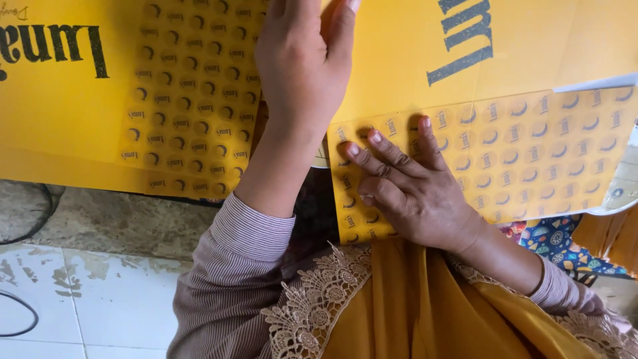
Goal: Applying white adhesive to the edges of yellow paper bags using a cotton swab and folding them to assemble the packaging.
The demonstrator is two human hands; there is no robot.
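Head view looks down over a mustard garment [425,306] edged with cream lace [312,306], nearest of all, with striped mauve sleeves [232,279] rising from it on both sides. Left of the garment lies a worn white tile floor [80,299], crossed by a thin black cable [20,319].

Just beyond the garment, the right hand [409,186] lies palm down on a yellow sticker sheet [531,159]. Its fingers [385,149] are spread and slightly curled, the tips pressing on the small round stickers near the sheet's left end; it grips nothing. This sheet (rows of round stickers, each with a dark mark) runs from the garment's upper edge out to the right, tilted a little upward at its far end. Below its right end, beside the garment, shows a patch of blue patterned cloth [558,242].

Farther from the garment, the left hand [302,66] reaches up the middle of the frame. It is open, fingers together and pointing away, resting on a large yellow board [66,113] with big dark lettering; whether it presses or only touches I cannot tell. Left of that hand a second sticker sheet [193,100] lies flat on the board, well apart from the garment.
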